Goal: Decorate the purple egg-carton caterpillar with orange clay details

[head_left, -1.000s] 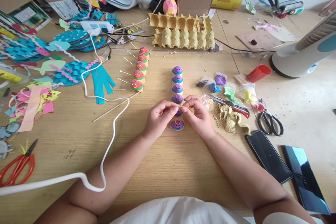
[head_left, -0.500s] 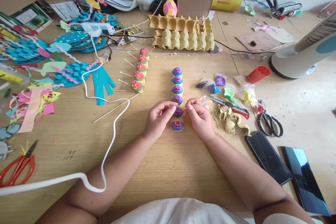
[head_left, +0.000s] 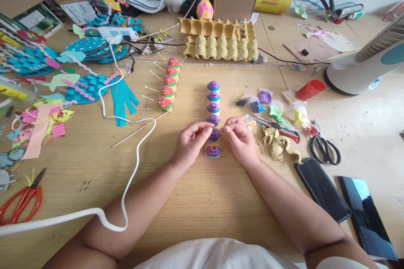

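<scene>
A row of egg-carton cups (head_left: 213, 108) covered in purple and blue clay, with small smiling faces, runs away from me. A ring of orange clay (head_left: 213, 149) lies on the nearest cup. Over the second-nearest cup, a thin strand of orange clay (head_left: 220, 125) stretches between my fingertips. My left hand (head_left: 192, 142), on the left of the row, is closed in a pinch at one end of it. From the right side, my right hand (head_left: 240, 139) pinches the other end between thumb and forefinger.
Left stands a red-and-green cup row (head_left: 169, 80) with pins beside it. A white cable (head_left: 137, 151) crosses my left forearm. Rightward lie bagged clay (head_left: 259, 106), a utility knife (head_left: 274, 125), carton scraps (head_left: 277, 145), black scissors (head_left: 324, 147) and a phone (head_left: 322, 189).
The orange strand now shows more plainly between my fingertips, slightly higher over the cups. My hands have barely shifted, and the cup rows stay in place.
</scene>
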A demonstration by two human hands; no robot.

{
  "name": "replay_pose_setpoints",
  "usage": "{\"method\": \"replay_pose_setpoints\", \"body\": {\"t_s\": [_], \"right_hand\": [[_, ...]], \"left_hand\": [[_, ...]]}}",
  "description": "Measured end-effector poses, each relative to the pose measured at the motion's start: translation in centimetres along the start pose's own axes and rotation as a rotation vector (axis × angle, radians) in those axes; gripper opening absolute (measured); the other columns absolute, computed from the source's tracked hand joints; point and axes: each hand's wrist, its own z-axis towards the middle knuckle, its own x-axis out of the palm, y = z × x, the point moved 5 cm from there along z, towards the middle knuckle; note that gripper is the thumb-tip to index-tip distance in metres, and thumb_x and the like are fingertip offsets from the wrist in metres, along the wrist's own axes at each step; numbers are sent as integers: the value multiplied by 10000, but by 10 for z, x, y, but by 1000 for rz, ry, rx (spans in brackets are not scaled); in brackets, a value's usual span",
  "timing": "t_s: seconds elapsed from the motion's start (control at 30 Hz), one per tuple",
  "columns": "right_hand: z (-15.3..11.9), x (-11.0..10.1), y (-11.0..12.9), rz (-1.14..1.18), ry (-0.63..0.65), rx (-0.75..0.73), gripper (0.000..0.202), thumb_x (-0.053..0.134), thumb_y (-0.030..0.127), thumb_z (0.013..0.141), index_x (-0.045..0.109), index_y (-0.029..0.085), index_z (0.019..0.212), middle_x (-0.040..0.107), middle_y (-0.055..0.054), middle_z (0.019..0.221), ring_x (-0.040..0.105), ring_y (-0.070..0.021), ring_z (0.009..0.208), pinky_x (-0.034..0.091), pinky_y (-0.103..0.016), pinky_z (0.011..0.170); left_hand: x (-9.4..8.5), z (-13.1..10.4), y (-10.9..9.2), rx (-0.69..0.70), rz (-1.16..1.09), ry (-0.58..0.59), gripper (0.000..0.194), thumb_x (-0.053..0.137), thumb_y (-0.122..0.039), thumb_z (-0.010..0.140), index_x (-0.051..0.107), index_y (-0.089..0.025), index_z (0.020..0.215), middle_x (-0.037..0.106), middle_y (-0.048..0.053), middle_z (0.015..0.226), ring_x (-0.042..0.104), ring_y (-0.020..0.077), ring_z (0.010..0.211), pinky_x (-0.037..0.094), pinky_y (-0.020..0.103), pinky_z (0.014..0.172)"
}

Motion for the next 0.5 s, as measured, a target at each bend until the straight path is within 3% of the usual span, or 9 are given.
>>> {"method": "replay_pose_setpoints", "body": {"t_s": [0.27,0.5], "right_hand": [[-1,2,1,11,47,19,457,592,571,992,770,249,720,620,-55,906,602,-200,876,515,-376,825],[-1,6,1,8,107,-33,457,565,540,1016,731,237,717,620,-50,890,608,-195,881,512,-376,846]], "left_hand": [[2,-1,-2,4,-22,60,290,788,-419,875,785,-227,1092,726,47,949,644,154,869,542,258,828],[8,-4,-4,-15,-61,121,446,841,-385,825,718,-258,1234,712,69,1112,635,155,908,560,256,818]]}}
